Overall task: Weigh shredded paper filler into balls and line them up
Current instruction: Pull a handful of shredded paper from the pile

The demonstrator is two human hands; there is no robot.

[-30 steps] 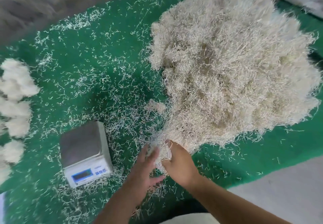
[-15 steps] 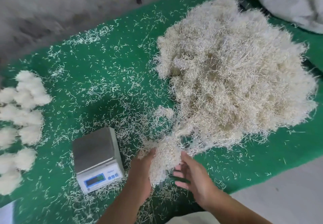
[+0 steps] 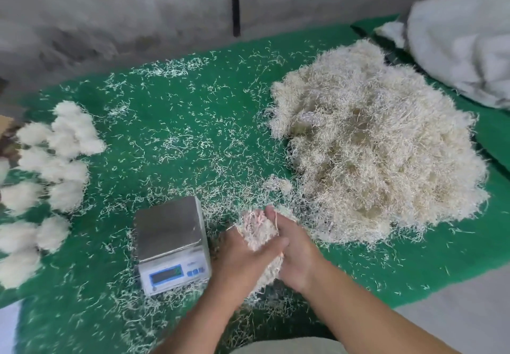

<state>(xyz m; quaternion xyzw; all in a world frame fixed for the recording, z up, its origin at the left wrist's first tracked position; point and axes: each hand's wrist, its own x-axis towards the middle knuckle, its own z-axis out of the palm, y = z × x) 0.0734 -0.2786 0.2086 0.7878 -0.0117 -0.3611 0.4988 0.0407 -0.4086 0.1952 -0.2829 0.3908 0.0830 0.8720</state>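
A clump of shredded paper filler (image 3: pixel 258 232) is held between my two hands just right of the digital scale (image 3: pixel 171 243). My left hand (image 3: pixel 242 262) cups it from the left with the thumb across it. My right hand (image 3: pixel 294 251) presses it from the right. The scale's steel pan carries nothing. A big heap of loose shredded paper (image 3: pixel 378 144) lies to the right on the green mat (image 3: pixel 179 122). Several finished paper balls (image 3: pixel 58 157) lie in rows at the left edge.
Loose paper strands are scattered all over the mat. A white sack (image 3: pixel 463 44) lies at the back right. A grey wall with a black strap (image 3: pixel 235 0) runs along the back. Bare grey floor shows at the lower right.
Both hands pulled a clump off the heap's near edge and drew it toward me and the scale, closing around it. The camera view tilted up and back.
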